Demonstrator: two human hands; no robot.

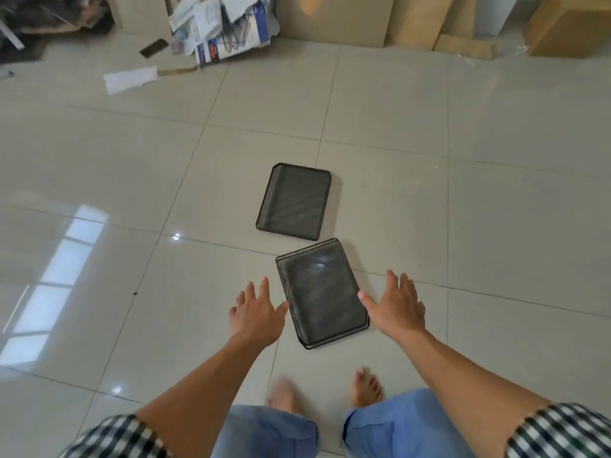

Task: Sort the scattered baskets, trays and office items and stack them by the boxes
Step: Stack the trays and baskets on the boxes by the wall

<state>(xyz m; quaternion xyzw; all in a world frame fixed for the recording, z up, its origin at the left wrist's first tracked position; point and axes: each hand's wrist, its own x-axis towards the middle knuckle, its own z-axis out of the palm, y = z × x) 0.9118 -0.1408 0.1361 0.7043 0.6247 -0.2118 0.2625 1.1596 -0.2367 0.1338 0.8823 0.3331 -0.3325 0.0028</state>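
Left hand and right hand, fingers spread, flank the near black rectangular wire-mesh tray on the glossy tiled floor.

Glossy pale tiled floor, window reflection (lower left), cardboard sheets leaning at back.

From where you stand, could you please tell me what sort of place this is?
Likely an office storeroom: cardboard boxes at the back, mesh trays on the tiled floor, a torn carton of papers.
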